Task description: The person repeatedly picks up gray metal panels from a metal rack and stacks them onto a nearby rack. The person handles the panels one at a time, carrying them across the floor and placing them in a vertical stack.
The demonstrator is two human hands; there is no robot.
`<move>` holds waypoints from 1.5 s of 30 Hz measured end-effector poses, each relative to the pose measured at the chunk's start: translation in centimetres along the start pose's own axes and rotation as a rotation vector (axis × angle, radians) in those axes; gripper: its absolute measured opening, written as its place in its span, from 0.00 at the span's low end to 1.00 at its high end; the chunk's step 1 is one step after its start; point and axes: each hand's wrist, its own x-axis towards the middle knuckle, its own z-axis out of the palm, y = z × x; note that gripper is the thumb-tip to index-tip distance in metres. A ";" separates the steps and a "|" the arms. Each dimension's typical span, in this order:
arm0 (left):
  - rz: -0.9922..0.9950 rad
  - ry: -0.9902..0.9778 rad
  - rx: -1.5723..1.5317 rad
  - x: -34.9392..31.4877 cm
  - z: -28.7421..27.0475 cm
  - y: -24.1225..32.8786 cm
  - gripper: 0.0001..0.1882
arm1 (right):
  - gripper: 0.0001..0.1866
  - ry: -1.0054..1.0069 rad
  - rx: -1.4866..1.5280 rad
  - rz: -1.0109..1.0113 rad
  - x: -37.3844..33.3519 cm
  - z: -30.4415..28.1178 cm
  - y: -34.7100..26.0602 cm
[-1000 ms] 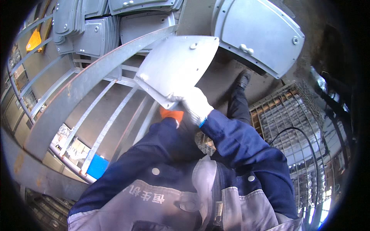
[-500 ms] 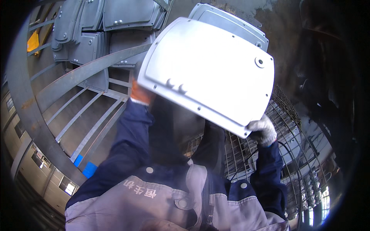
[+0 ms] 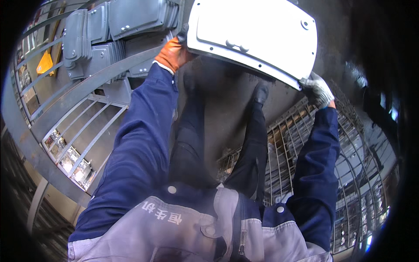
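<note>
A: Position of the panel [image 3: 257, 30]?

B: Pale, flat, ahead of the person, above the floor [image 3: 222, 102]. It spans the gap between the two outstretched arms. Far edge is cut off by the top of the view; two knobs [image 3: 244, 47] sit along the near side.

A: State of the hands?

B: Left hand [image 3: 171, 54], orange-gloved, closed on the panel's left end at the near corner. Right hand [image 3: 317, 91], pale-gloved, closed on the near right corner. Fingers beneath are hidden, so how tightly they grip cannot be told.

A: Long axis?

B: Roughly left to right, from one hand to the other, slanting so that the right end comes closer to the body. Most of the panel lies beyond a line joining the hands. Both touch it, so neither is nearer to it; the right is the nearer to the trunk.

A: Anything bearing it from below?

B: Cannot tell. A dark edge shows under the near side.

A: Surroundings?

B: Left: a metal rack [image 3: 28, 142], with stacks of grey panels [image 3: 137, 19] toward its far end and a yellow object [image 3: 45, 64] near them. Right: a wire basket [image 3: 283, 150] beside the legs.
</note>
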 end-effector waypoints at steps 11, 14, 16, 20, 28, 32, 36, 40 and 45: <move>0.430 1.015 1.455 -1.1 2.3 -7.3 0.21 | 0.36 0.426 -0.242 -0.253 -0.3 4.9 6.3; 0.465 0.950 0.927 -2.5 4.4 -9.5 0.15 | 0.38 0.376 -0.325 -0.289 -0.6 6.4 7.4; 0.452 0.941 0.817 -4.1 4.5 -10.0 0.14 | 0.38 0.354 -0.351 -0.298 -0.6 7.2 7.4; 0.297 1.105 0.903 -10.4 2.4 -10.2 0.17 | 0.34 0.468 -0.728 -0.363 -1.0 10.2 6.2; -0.657 0.980 1.777 -25.4 1.0 -14.2 0.32 | 0.25 0.109 -0.627 -0.481 -0.3 28.9 11.4; -0.637 1.127 1.464 -27.1 0.5 -15.8 0.37 | 0.41 -0.311 -0.548 -0.127 7.3 37.9 17.4; -0.521 1.079 1.582 -27.4 -1.2 -14.9 0.32 | 0.27 -0.376 0.114 0.373 15.4 45.0 23.4; -0.403 1.083 1.546 -28.3 -2.3 -14.0 0.30 | 0.17 -0.168 0.810 0.683 22.0 51.1 28.5; -0.431 1.100 1.441 -28.6 -3.2 -13.0 0.28 | 0.27 0.006 1.179 0.716 26.8 55.2 33.0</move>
